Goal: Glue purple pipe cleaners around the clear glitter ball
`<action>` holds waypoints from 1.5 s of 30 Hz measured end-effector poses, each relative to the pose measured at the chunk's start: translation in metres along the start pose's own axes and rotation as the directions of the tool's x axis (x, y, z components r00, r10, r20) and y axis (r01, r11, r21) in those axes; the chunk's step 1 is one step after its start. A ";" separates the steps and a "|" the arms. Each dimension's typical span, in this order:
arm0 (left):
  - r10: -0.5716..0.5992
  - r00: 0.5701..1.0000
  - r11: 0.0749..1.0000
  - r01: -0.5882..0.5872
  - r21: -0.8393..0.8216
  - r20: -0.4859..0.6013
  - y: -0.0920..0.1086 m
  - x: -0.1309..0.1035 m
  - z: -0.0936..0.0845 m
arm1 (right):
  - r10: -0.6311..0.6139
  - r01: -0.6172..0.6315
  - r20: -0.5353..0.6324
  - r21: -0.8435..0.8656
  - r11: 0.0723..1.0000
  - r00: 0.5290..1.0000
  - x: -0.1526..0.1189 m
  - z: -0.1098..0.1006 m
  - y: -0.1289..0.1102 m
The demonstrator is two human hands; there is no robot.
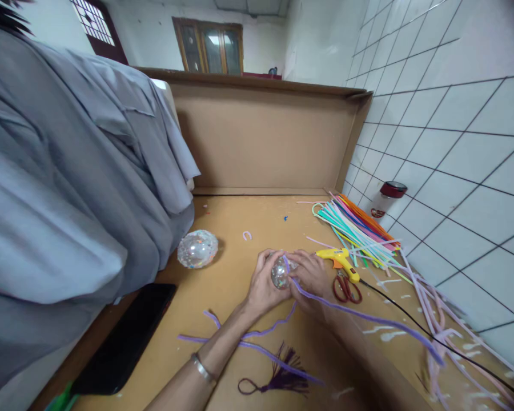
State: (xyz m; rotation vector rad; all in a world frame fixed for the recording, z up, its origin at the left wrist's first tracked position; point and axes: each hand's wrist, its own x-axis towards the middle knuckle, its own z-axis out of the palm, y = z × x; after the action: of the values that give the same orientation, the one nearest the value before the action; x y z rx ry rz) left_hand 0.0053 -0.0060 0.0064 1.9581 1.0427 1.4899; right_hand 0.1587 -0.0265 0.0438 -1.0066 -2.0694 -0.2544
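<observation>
My left hand (263, 279) is closed around the left side of a small clear ball (278, 274) with coloured specks. On its right side, my right hand (310, 277) pinches a purple pipe cleaner (355, 311) against the ball. One end of that pipe cleaner lies over the top of the ball, and its long tail reaches right across my right forearm. More purple pipe cleaners (261, 345) lie under and beside my left forearm. A dark purple tassel (289, 374) with a loop rests near the front. My right fingertips are close to a yellow glue gun (334, 255).
Red-handled scissors (346, 290) lie by the glue gun's black cord. Coloured pipe cleaners (360, 228) are heaped by the tiled wall, near a red-lidded jar (388, 200). Left are a clear speckled bowl-like piece (197, 249), a black phone-like slab (126, 339) and grey cloth (68, 171).
</observation>
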 end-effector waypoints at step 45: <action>0.232 0.972 0.945 -0.233 0.229 0.032 -0.001 -0.002 -0.003 | 0.055 -0.096 0.250 0.155 0.983 0.967 0.015 -0.029 -0.013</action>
State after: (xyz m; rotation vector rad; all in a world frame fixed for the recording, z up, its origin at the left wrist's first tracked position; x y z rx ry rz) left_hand 0.0022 -0.0072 0.0055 2.3158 1.0540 1.5413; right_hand 0.1605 -0.0399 0.0757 -1.0541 -2.2242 0.0858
